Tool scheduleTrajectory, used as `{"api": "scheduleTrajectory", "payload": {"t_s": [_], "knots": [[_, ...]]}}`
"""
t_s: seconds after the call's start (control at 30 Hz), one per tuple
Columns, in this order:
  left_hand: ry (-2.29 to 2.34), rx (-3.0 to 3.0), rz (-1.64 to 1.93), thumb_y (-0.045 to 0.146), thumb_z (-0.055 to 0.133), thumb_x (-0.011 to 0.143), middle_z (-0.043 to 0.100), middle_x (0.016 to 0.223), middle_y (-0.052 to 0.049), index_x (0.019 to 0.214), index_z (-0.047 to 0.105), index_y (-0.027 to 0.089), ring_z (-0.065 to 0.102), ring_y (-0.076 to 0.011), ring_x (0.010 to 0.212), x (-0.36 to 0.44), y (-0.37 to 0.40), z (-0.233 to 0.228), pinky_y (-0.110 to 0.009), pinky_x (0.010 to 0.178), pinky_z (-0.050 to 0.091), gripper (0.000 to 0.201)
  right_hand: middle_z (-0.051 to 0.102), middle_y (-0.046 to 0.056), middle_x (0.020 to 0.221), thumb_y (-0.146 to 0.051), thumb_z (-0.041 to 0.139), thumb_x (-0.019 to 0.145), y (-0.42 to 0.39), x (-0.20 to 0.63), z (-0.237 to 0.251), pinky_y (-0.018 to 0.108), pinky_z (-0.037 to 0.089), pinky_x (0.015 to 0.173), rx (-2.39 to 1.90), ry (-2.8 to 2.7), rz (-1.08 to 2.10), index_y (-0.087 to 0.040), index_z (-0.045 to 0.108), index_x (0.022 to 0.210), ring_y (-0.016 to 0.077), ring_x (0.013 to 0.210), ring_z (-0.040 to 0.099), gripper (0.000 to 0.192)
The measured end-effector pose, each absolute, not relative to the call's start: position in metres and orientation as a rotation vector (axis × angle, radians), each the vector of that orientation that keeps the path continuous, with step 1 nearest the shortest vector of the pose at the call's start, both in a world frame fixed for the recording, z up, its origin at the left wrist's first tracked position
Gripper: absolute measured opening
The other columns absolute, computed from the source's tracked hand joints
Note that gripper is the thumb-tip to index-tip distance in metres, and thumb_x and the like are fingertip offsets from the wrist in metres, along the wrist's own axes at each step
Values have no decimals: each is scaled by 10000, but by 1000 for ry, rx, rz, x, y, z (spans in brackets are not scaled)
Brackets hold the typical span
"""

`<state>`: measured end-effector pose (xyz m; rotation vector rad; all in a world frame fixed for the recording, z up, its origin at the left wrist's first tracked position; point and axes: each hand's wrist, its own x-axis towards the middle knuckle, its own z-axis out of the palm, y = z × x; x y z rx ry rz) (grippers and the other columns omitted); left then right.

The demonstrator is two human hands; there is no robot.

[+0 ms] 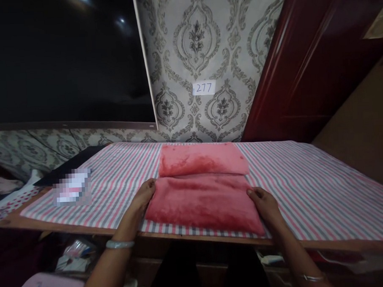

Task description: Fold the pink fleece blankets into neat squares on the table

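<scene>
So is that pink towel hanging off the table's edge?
No, the pink towel lies folded on the striped cloth, both hands at its ends.

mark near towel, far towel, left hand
near towel (203,202), head view, middle of top face
far towel (203,159), head view, middle of top face
left hand (143,195), head view, back of hand

Readable text: "277" | Carrier: small white paper label (203,88) | Location: patterned wallpaper wall (212,41), behind the table | Style: handwritten, dark ink | Blurred patch on the table's left part: unreadable | Other text: none legible
</scene>
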<state>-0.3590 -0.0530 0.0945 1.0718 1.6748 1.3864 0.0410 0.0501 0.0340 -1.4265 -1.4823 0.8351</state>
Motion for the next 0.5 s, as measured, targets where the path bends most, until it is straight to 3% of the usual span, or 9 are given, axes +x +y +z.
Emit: {"api": "scheduleTrajectory", "payload": {"t_s": [0.1, 0.2, 0.33, 0.5], "knots": [[1497, 1029, 1283, 305, 717, 525, 689, 662, -31, 795, 651, 206, 687, -260, 746, -357, -40, 107, -345, 645, 532, 295, 725, 88, 800, -581, 589, 687, 64, 36, 40, 327, 491, 635, -1389, -1501, 933, -153, 699, 928, 256, 741, 665, 504], [1519, 1031, 1236, 286, 764, 457, 700, 638, -55, 784, 682, 174, 702, -301, 754, -358, -21, 117, -369, 643, 545, 355, 723, 88, 774, -525, 579, 713, 83, 25, 49, 314, 486, 616, -1420, -1556, 906, -132, 716, 898, 250, 725, 663, 456], [1494, 1075, 1234, 290, 801, 418, 717, 653, -68, 795, 699, 161, 703, -314, 741, -358, 0, 124, -377, 620, 549, 411, 716, 72, 719, -421, 581, 711, 107, 9, 56, 298, 466, 591, -1499, -1559, 780, -119, 731, 878, 242, 694, 652, 376], [1531, 1127, 1264, 345, 805, 440, 726, 679, -76, 773, 702, 174, 690, -311, 757, -359, 18, 123, -379, 624, 542, 388, 735, 113, 806, -429, 557, 743, 116, -3, 52, 314, 458, 637, -1577, -1525, 623, -119, 743, 954, 268, 754, 661, 419]]}}
